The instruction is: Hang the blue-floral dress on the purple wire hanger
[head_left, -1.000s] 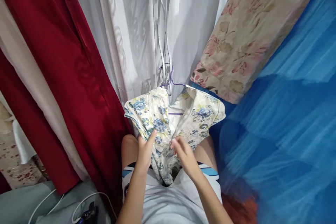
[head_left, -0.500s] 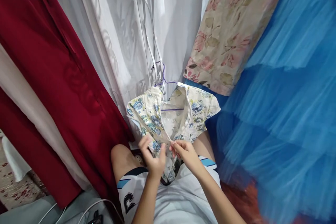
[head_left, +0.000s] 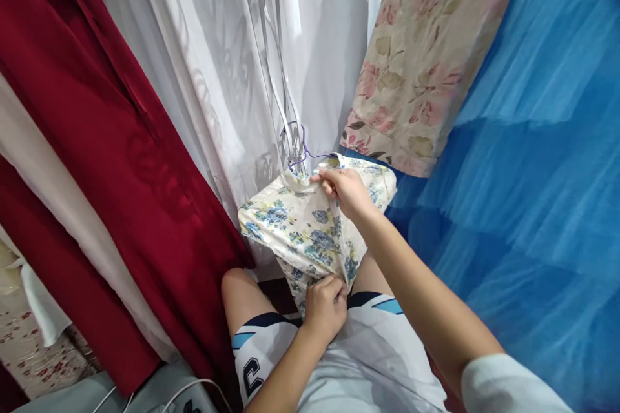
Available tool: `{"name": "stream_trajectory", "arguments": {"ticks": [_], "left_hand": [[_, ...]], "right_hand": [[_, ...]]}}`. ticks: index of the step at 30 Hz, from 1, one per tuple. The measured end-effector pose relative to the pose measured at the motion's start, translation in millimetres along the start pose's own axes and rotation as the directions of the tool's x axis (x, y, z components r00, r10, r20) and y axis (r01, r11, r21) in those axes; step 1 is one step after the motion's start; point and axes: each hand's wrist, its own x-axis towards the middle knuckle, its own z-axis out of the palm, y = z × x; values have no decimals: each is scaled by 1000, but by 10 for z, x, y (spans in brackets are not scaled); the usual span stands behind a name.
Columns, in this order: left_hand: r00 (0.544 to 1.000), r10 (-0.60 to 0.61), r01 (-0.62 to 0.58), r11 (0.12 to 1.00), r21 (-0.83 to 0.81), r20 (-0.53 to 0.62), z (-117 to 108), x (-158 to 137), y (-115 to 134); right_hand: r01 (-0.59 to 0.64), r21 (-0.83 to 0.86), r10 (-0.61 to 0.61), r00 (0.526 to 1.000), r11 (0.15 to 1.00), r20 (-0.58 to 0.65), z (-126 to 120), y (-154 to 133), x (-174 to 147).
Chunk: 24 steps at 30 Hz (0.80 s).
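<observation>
A cream blouse (head_left: 290, 219) with blue flowers and short sleeves hangs in front of my knees on a purple wire hanger (head_left: 307, 153). My right hand (head_left: 346, 188) pinches the blouse at its neckline, where the two edges meet. Lower down, my left hand (head_left: 327, 303) grips the cloth near the bottom of the front seam, close to my lap. Whatever small part my right fingertips hold is hidden by them. Between the hands the cloth is drawn taut and its opening is closed.
White straps (head_left: 281, 64) carry the hanger before a white curtain (head_left: 320, 45). A red garment (head_left: 111, 148) hangs at left. On the right are a pink-flowered cloth (head_left: 411, 77) and blue tulle (head_left: 523, 206). A white cable (head_left: 194, 384) lies at lower left.
My right hand has risen from the lower opening to the neckline, and the wide-open gap has closed. My left hand, formerly open, has moved down and right and gripped the cloth.
</observation>
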Motion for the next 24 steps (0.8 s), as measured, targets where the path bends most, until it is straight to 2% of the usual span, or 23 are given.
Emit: {"name": "stream_trajectory", "arguments": {"ticks": [2, 4, 6, 9, 12, 15, 17, 19, 21, 24], "left_hand": [[1000, 6, -7, 999, 36, 9, -41, 43, -4], [1000, 21, -21, 1000, 3, -19, -210, 157, 13], [990, 33, -44, 996, -77, -136, -506, 354, 80], [932, 80, -132, 983, -126, -354, -1064, 773, 272], [889, 267, -278, 960, 25, -372, -1485, 1195, 458], [861, 371, -342, 929, 142, -349, -1617, 1432, 571], [836, 374, -342, 927, 152, -401, -1629, 1474, 618], [784, 345, -326, 936, 131, -516, -1692, 1470, 614], [707, 287, -281, 953, 116, -646, -1850, 1461, 498], [602, 153, -166, 984, 64, -784, -2153, 1454, 23]], "right_hand": [[20, -31, -19, 1000, 999, 7, 57, -92, 128], [38, -72, -35, 999, 997, 34, 69, -75, 86], [63, -110, -59, 997, 992, 44, 50, -11, -46], [118, -149, -110, 992, 982, 59, 27, 46, -219], [190, -195, -174, 980, 962, 96, 41, 55, -255], [235, -247, -217, 971, 940, 99, 55, 176, -207], [245, -286, -243, 969, 926, 44, 48, 352, -181], [222, -325, -237, 972, 919, -4, 31, 553, -192], [179, -336, -191, 982, 925, -4, 16, 708, -256], [137, -305, -128, 990, 943, 51, 22, 774, -435]]}}
